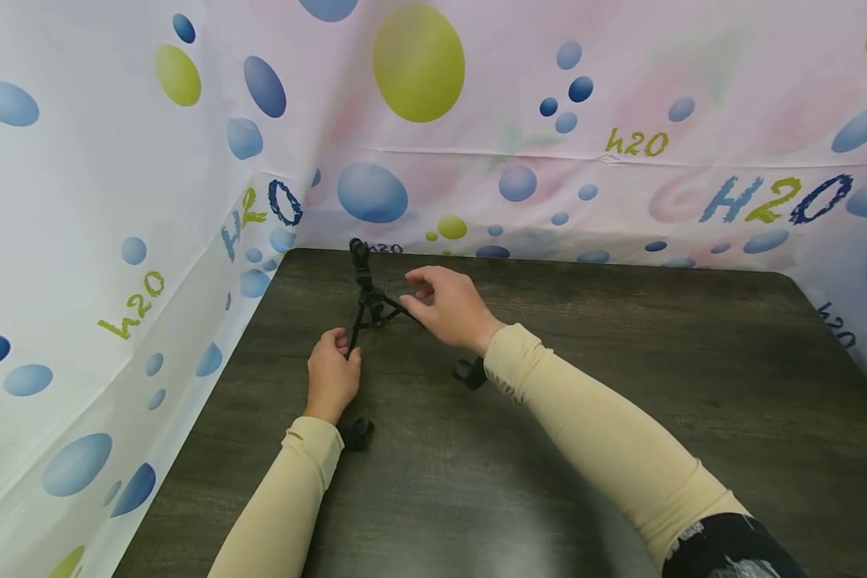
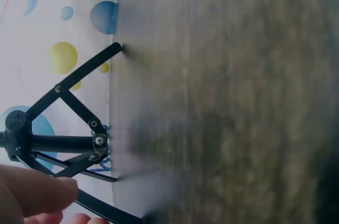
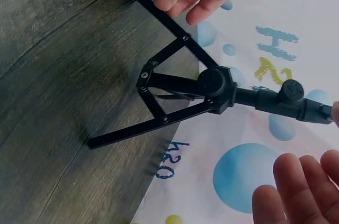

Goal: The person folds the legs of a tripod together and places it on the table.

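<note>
A small black tripod (image 1: 371, 297) stands on the dark table with its legs spread and its centre column upright. My left hand (image 1: 332, 377) pinches one of its legs near the lower part, the thumb (image 2: 45, 189) lying across the leg in the left wrist view. Hinged braces join the legs to the column (image 3: 175, 83). Just right of the tripod is my right hand (image 1: 451, 305), fingers loosely bent and apart. In the right wrist view its fingers (image 3: 296, 192) hang beside the column without curling round it.
The dark wood-grain table (image 1: 621, 417) ends at the back and left against a white curtain (image 1: 520, 88) printed with bubbles and lettering. A black wrist camera (image 1: 470, 373) is by the right wrist, another black camera (image 1: 357, 433) by the left.
</note>
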`<action>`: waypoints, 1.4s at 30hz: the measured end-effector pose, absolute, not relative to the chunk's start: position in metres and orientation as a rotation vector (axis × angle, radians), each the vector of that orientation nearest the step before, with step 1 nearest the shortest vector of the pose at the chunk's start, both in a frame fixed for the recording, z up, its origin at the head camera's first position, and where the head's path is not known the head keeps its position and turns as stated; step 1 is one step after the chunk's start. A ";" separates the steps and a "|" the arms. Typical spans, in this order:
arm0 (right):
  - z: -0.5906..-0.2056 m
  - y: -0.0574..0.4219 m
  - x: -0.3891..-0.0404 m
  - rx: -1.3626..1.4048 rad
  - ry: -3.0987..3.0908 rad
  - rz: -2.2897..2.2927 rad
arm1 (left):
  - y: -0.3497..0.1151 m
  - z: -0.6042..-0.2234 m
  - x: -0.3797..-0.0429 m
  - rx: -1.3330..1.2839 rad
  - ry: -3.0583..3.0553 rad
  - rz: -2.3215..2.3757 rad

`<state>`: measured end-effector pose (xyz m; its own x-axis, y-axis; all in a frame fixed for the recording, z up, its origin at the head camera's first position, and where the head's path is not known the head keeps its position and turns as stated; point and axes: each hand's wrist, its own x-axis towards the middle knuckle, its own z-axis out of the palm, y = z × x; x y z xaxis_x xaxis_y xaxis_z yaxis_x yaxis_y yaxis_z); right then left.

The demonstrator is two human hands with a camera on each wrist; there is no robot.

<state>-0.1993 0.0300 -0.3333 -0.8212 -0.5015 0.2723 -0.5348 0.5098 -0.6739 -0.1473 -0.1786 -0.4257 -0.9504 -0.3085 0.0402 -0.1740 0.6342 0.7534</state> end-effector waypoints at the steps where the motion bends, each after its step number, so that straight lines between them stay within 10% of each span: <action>1: -0.333 0.028 -0.201 0.921 -2.702 1.223 | -0.179 -0.425 -0.148 0.396 -2.694 -1.203; 42: -0.295 -0.029 -0.236 1.070 -2.857 1.093 | -0.184 -0.428 -0.157 0.350 -2.752 -0.997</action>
<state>-0.2361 -0.0287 -0.2948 -0.7776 -0.6142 0.1346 -0.5472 0.5555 -0.6261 -0.1571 -0.1840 -0.4278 -0.9533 -0.2851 0.1002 -0.1548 0.7455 0.6482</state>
